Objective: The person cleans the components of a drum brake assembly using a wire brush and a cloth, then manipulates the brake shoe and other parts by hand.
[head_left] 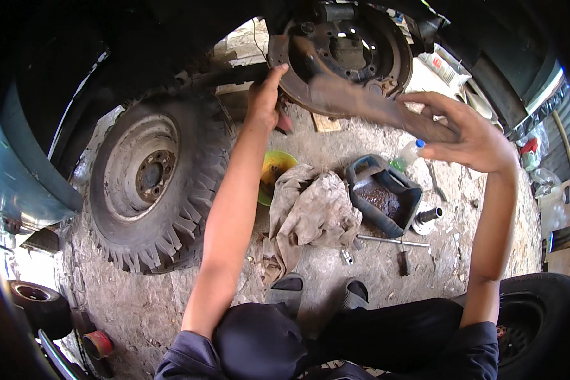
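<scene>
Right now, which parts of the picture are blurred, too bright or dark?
In the head view, the long brown object at the right fingers is smeared, probably by motion; glare whitens patches at far left; black fills the fisheye's corners; the treaded wheel looks sharper.

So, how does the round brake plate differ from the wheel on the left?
The brake plate is rusty-looking metal; the wheel has a pale rim and a treaded tyre. The left hand touches the brake plate, while no hand is on the wheel. Both are round, with holes around the centre.
</scene>
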Demonstrator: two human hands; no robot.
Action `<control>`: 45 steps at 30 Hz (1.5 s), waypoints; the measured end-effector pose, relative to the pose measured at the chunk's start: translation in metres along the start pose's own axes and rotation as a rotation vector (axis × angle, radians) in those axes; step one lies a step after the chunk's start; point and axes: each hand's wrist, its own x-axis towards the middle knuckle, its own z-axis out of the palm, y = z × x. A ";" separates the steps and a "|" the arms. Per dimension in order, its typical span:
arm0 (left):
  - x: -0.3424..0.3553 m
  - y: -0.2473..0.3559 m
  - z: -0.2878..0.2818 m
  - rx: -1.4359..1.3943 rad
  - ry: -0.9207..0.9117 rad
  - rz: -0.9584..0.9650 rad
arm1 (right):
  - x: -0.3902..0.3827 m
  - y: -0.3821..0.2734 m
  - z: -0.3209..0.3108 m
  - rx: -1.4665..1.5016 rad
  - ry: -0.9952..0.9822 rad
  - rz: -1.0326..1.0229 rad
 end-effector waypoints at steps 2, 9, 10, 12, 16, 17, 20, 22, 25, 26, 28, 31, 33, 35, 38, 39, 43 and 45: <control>-0.005 0.000 0.008 -0.035 0.021 0.013 | 0.011 -0.006 0.013 -0.112 0.116 0.151; -0.009 -0.001 0.008 -0.032 0.000 0.161 | 0.098 0.031 0.065 -0.396 0.292 0.338; -0.006 -0.006 0.008 -0.050 -0.019 0.179 | 0.113 0.039 0.068 -0.448 0.299 0.333; -0.005 -0.006 0.005 -0.045 -0.011 0.146 | 0.146 0.043 0.064 -0.461 0.264 0.313; -0.010 0.002 0.006 -0.089 -0.033 0.120 | 0.148 0.046 0.065 -0.394 0.293 0.218; -0.014 0.002 0.004 -0.105 -0.043 0.134 | 0.139 0.042 0.069 -0.371 0.277 0.250; -0.016 0.006 0.001 -0.113 -0.049 0.137 | 0.115 0.025 0.079 -0.330 0.270 0.318; -0.017 0.005 0.002 -0.130 -0.060 0.107 | 0.116 0.026 0.084 -0.323 0.320 0.342; -0.012 -0.014 0.010 -0.189 -0.081 0.055 | 0.154 0.041 0.083 -0.422 0.335 0.343; -0.010 -0.018 0.010 -0.197 -0.056 0.054 | 0.160 0.045 0.083 -0.451 0.331 0.319; -0.007 -0.025 0.014 -0.201 -0.026 0.042 | 0.163 0.055 0.083 -0.515 0.319 0.277; 0.006 -0.024 -0.011 -0.205 -0.005 0.058 | 0.140 0.023 0.088 -0.428 0.250 0.332; 0.006 -0.028 -0.015 -0.251 -0.070 0.056 | 0.115 0.014 0.096 -0.441 0.253 0.352; -0.002 -0.033 -0.008 -0.254 -0.057 0.085 | 0.099 0.014 0.104 -0.499 0.315 0.362; -0.010 -0.032 0.011 -0.258 -0.039 0.083 | 0.126 0.037 0.095 -0.428 0.380 0.346; -0.010 -0.031 0.010 -0.241 -0.026 0.074 | 0.140 0.044 0.095 -0.439 0.362 0.339; -0.008 -0.029 0.001 -0.201 -0.038 0.068 | 0.148 0.042 0.094 -0.459 0.310 0.344; -0.012 -0.026 -0.001 -0.178 -0.049 0.086 | 0.120 0.031 0.100 -0.440 0.324 0.363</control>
